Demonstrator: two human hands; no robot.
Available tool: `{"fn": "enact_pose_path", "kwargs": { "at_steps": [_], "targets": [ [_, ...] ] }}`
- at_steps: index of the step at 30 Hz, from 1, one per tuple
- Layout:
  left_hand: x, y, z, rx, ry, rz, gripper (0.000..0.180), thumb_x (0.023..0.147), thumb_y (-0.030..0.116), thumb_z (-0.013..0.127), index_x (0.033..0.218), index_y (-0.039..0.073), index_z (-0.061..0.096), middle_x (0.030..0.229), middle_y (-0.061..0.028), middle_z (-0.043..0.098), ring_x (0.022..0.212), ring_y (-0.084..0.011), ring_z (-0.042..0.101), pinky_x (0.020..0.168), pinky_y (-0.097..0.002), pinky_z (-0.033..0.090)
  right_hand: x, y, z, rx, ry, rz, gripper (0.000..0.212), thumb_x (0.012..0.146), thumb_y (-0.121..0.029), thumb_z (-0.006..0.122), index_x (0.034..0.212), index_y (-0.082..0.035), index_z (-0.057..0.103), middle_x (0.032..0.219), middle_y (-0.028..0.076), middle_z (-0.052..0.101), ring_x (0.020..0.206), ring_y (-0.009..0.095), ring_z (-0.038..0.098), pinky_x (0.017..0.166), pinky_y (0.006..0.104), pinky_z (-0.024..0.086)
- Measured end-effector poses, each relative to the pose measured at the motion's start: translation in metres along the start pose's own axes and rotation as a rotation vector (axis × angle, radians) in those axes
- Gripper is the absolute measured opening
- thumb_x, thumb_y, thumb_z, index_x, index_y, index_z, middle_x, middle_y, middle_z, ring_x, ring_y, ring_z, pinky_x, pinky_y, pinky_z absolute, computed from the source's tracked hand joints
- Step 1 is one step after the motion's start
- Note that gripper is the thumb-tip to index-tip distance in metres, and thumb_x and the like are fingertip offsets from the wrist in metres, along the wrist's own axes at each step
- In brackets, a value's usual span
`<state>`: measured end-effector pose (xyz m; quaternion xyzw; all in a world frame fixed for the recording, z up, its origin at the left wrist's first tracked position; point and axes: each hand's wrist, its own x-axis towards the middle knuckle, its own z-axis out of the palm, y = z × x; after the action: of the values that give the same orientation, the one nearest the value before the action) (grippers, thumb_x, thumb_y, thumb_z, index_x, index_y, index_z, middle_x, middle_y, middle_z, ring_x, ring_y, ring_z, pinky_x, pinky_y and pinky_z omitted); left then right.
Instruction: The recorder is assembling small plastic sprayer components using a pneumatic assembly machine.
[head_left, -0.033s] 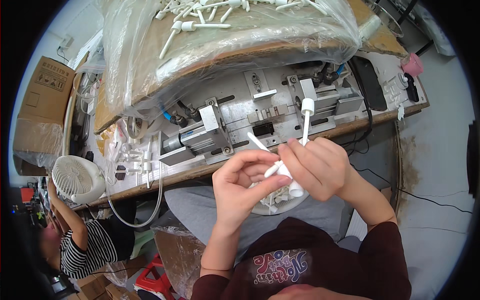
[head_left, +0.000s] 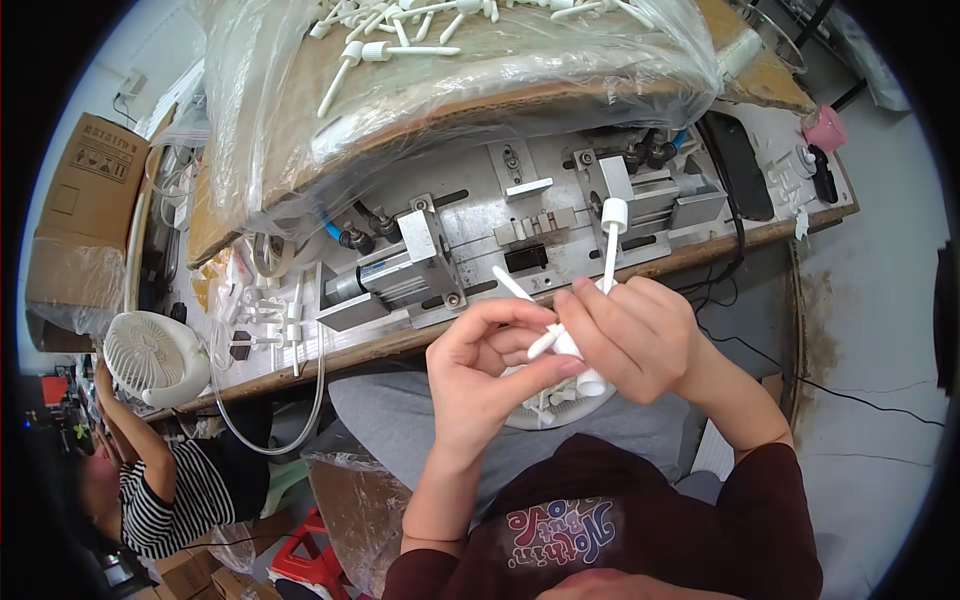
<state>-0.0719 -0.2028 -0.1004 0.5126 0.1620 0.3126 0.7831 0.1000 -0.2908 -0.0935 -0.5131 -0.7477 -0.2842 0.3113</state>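
from my seat i read the white capped sticks (head_left: 615, 215) as smooth plastic with a soft, low sheen; the clear sheeting (head_left: 265, 110) is thin plastic film, glossy and heavily creased. i see bare metal on the fixture (head_left: 430, 250), its faces smooth and dully reflective. the bench (head_left: 380, 350) has a smooth white top and a rough, worn wooden edge. the fan (head_left: 150, 350) looks like smooth white plastic, the carton (head_left: 100, 165) matt brown cardboard. i make out matt cloth in the dark shirt (head_left: 660, 520) and grey trousers (head_left: 400, 420)
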Motion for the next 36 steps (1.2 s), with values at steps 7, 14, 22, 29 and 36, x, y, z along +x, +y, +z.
{"fn": "enact_pose_path", "kwargs": {
  "at_steps": [7,14,22,29,36],
  "targets": [
    [-0.002,0.001,0.005,-0.023,0.072,0.02,0.041,0.074,-0.018,0.074,0.11,-0.009,0.057,0.112,-0.0149,0.06,0.104,-0.0219,0.067,0.082,-0.029,0.063,-0.003,0.004,0.001,-0.022,0.002,-0.017,0.03,0.075,-0.013,0.063,0.099,0.005,0.068,0.086,0.015,0.065,0.063,0.016,0.059,0.052,0.0254,0.044],
    [-0.003,0.003,-0.007,0.416,0.115,0.233,0.034,0.074,-0.013,0.078,0.106,-0.004,0.07,0.111,-0.0118,0.058,0.098,-0.019,0.067,0.08,-0.0271,0.064,-0.002,0.008,-0.01,0.29,0.148,0.469,0.019,0.075,0.003,0.074,0.094,0.003,0.069,0.09,0.014,0.068,0.067,0.02,0.064,0.055,0.0275,0.051],
    [0.021,-0.028,-0.011,1.322,0.065,0.562,0.032,0.072,0.007,0.083,0.103,0.002,0.074,0.121,-0.0105,0.069,0.077,-0.018,0.069,0.067,-0.0286,0.056,-0.001,0.005,-0.024,0.917,0.526,1.008,0.016,0.086,0.003,0.07,0.101,0.004,0.067,0.087,0.011,0.07,0.077,0.012,0.068,0.066,0.0219,0.051],
    [0.034,-0.02,-0.006,1.541,0.062,0.585,0.029,0.073,0.014,0.082,0.1,0.007,0.076,0.117,-0.0026,0.072,0.061,-0.0156,0.063,0.056,-0.0264,0.049,-0.012,0.005,-0.04,1.199,0.599,1.115,0.022,0.088,-0.014,0.069,0.102,0.001,0.061,0.081,0.012,0.068,0.073,0.014,0.067,0.067,0.0224,0.051],
    [0.034,-0.019,-0.006,1.523,0.056,0.565,0.028,0.073,0.012,0.082,0.1,0.007,0.076,0.116,-0.0015,0.073,0.055,-0.0149,0.059,0.055,-0.0256,0.048,-0.017,0.009,-0.035,1.6,0.604,1.162,0.022,0.09,-0.016,0.067,0.103,0.0,0.059,0.082,0.008,0.061,0.069,0.011,0.06,0.058,0.0211,0.047]
  ]
}}
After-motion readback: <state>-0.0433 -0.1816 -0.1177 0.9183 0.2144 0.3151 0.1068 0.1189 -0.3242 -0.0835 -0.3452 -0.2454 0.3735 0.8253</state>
